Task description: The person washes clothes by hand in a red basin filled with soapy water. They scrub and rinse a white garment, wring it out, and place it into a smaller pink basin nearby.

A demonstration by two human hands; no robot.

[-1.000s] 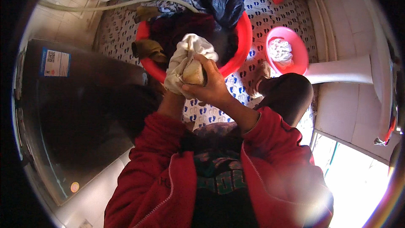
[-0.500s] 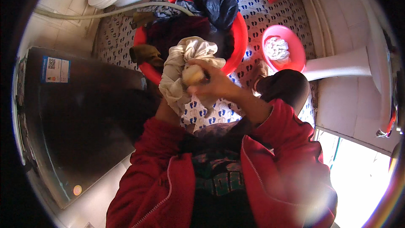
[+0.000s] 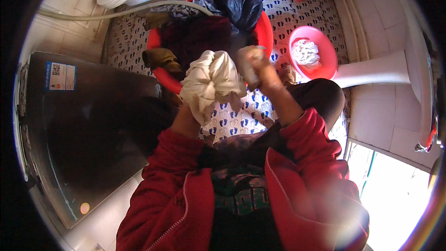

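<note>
Cream cloth (image 3: pixel 211 81), bunched and twisted into a thick wad, held up between both hands above the patterned floor (image 3: pixel 241 116). The right hand (image 3: pixel 254 65) is closed around the cloth's right end, fingers curled tight on the fabric. The left hand is hidden beneath the wad, so its grasp cannot be told; only the left forearm (image 3: pixel 183 123) shows, rising to the cloth's underside. Loose folds hang down from the wad beside that forearm. Just beyond the hands stands a large red basin (image 3: pixel 265 30) piled with dark clothes (image 3: pixel 239 2), a brownish garment (image 3: pixel 160 58) draped over its left rim. To the right of the right hand, slightly farther off, sits a small pink bowl (image 3: pixel 325 62) holding a white wrung cloth (image 3: pixel 305 51). To the left of the hands lies the dark lid of a washing machine (image 3: pixel 74 125). A pale hose (image 3: pixel 107 14) runs past the basin's far side.
</note>
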